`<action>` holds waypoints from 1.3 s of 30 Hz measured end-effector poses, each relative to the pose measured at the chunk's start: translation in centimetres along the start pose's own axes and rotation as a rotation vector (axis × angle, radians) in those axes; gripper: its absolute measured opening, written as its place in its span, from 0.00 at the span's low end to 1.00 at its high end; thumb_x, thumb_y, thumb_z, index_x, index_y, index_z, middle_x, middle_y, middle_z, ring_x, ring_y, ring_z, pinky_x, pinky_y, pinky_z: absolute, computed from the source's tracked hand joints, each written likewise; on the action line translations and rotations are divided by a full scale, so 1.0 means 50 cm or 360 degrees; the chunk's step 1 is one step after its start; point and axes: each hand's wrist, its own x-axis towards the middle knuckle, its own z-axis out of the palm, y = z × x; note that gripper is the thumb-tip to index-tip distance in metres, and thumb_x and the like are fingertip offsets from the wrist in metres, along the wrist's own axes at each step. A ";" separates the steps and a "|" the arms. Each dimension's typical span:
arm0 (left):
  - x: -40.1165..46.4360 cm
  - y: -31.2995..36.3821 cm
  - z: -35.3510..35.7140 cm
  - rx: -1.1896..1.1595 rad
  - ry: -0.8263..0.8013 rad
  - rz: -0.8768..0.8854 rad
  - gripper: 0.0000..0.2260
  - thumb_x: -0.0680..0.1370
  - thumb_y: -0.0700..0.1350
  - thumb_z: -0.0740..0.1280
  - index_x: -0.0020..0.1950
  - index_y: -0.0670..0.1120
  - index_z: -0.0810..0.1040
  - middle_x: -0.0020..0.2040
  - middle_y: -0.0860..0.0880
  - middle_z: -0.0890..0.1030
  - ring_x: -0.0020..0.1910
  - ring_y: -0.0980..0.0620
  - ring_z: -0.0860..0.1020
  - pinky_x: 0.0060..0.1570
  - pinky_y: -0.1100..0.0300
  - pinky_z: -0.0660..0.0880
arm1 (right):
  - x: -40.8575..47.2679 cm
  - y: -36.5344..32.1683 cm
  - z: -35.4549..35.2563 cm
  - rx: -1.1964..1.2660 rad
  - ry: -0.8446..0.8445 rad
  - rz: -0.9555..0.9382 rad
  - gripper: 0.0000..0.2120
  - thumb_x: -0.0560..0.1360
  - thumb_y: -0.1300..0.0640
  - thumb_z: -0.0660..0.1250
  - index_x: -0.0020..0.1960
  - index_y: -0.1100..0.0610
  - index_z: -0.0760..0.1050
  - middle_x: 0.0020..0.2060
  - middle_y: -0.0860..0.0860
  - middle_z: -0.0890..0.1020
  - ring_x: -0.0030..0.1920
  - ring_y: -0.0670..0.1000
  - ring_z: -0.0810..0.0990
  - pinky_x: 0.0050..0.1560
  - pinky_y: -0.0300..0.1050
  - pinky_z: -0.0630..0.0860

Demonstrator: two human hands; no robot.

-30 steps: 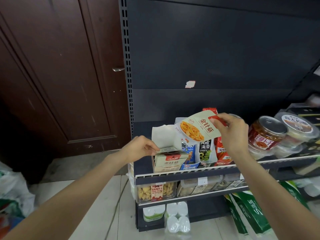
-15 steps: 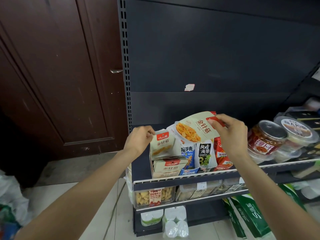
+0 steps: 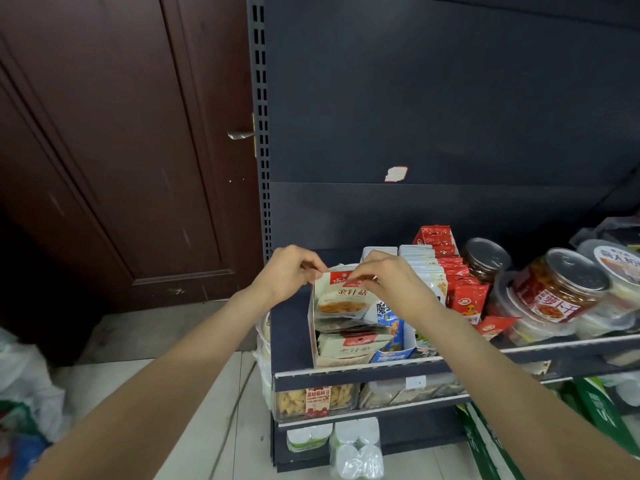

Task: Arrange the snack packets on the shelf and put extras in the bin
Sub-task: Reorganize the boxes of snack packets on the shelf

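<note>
Hands converged — L hand (image 3: 289, 271) & R hand (image 3: 388, 282) pinch packet (image 3: 341, 299).

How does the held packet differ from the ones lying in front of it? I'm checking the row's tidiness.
The held packet stands upright in the white box, label readable; the front packets lie tipped forward, print upside down. Left hand and right hand pinch the held packet's top; the front packets are untouched. Both show the same cream-and-red design.

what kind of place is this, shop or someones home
Most likely a small shop: a dark metal display shelf with slotted uprights, a price tag on its edge, and rows of identical red packets and sealed jars facing outward.
</note>
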 end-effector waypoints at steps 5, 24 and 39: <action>-0.004 -0.005 0.005 0.0095 -0.0057 0.0074 0.06 0.76 0.38 0.68 0.48 0.46 0.84 0.45 0.51 0.84 0.42 0.62 0.80 0.48 0.69 0.74 | 0.023 0.004 0.039 0.0065 0.0227 0.0205 0.15 0.73 0.62 0.70 0.59 0.55 0.75 0.54 0.48 0.70 0.48 0.47 0.76 0.53 0.44 0.76; -0.019 -0.001 0.031 0.0501 0.0106 0.0193 0.12 0.77 0.40 0.67 0.60 0.47 0.79 0.51 0.51 0.75 0.45 0.53 0.75 0.52 0.56 0.75 | 0.038 0.036 0.043 -0.0248 0.0030 0.0234 0.11 0.79 0.57 0.61 0.57 0.49 0.80 0.52 0.51 0.82 0.53 0.53 0.79 0.51 0.46 0.75; -0.014 0.005 0.036 0.0788 0.0213 0.0275 0.10 0.80 0.44 0.63 0.59 0.49 0.80 0.57 0.50 0.74 0.56 0.52 0.73 0.55 0.57 0.72 | 0.035 0.052 0.070 -0.0179 0.0309 0.0241 0.10 0.76 0.61 0.66 0.56 0.55 0.79 0.57 0.49 0.72 0.56 0.49 0.74 0.46 0.38 0.71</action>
